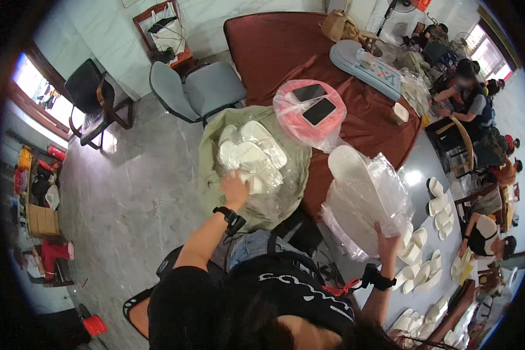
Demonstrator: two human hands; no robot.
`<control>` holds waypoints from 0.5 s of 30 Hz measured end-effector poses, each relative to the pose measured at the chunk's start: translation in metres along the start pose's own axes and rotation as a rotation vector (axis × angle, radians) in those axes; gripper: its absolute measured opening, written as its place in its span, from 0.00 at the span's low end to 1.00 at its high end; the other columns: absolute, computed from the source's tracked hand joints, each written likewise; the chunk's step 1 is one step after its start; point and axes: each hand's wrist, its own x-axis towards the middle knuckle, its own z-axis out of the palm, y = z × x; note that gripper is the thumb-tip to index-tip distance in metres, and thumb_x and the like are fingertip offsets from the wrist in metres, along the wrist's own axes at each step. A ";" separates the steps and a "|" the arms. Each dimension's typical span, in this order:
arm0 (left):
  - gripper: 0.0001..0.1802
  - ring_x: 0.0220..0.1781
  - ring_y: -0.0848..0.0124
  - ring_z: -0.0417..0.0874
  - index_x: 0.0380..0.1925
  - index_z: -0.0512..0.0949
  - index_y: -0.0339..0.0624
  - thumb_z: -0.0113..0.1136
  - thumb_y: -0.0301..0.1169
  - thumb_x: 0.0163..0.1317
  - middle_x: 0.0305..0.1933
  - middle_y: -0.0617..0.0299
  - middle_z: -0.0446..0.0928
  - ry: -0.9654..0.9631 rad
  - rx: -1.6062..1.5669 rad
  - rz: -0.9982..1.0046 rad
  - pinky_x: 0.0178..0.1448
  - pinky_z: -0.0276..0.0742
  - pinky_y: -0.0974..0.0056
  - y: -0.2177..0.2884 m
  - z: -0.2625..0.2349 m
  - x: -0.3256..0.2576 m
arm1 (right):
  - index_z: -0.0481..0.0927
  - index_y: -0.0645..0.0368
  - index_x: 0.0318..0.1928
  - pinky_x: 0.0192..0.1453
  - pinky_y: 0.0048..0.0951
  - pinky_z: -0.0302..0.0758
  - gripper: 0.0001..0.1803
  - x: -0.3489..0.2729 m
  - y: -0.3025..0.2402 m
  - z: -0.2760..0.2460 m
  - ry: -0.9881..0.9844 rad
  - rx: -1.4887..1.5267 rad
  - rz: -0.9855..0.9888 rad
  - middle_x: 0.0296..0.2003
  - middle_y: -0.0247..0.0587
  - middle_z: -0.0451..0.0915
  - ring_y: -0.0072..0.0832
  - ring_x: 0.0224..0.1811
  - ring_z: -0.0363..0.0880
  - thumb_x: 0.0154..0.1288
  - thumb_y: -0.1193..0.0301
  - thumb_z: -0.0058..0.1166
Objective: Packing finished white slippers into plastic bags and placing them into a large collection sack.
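My left hand [235,188] reaches into a big greenish sack [213,169] lined with clear plastic and touches the white slippers [252,153] piled inside; whether it grips one I cannot tell. My right hand [387,244] holds up a clear plastic bag [385,195] with a large white slipper [356,186] inside, near the edge of the dark red table [274,46]. Both wrists wear black bands.
A pink bag [297,125] with two phones on it lies on the table. More white slippers [440,204] lie on the floor to the right. Other people [469,96] sit at the far right. Grey chairs [204,90] stand behind the sack.
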 end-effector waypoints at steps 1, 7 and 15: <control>0.23 0.58 0.54 0.60 0.48 0.67 0.45 0.53 0.39 0.52 0.57 0.52 0.61 0.001 0.002 -0.001 0.58 0.57 0.49 -0.024 0.010 0.009 | 0.75 0.68 0.37 0.41 0.26 0.70 0.14 0.003 -0.012 0.016 0.106 0.090 -0.034 0.30 0.40 0.78 0.25 0.33 0.74 0.50 0.72 0.57; 0.25 0.53 0.55 0.68 0.50 0.65 0.39 0.52 0.39 0.54 0.52 0.50 0.67 -0.747 0.478 -0.046 0.56 0.61 0.51 -0.098 0.050 0.041 | 0.75 0.67 0.38 0.40 0.24 0.69 0.14 0.002 -0.026 0.122 -0.294 0.261 0.166 0.31 0.36 0.77 0.22 0.35 0.72 0.54 0.69 0.55; 0.29 0.29 0.66 0.71 0.49 0.65 0.37 0.60 0.40 0.49 0.29 0.54 0.73 -0.285 -0.739 -0.920 0.34 0.72 0.56 -0.144 0.090 0.033 | 0.72 0.67 0.43 0.41 0.22 0.69 0.17 0.010 -0.069 0.196 -0.618 0.330 0.163 0.34 0.35 0.77 0.19 0.35 0.71 0.56 0.70 0.54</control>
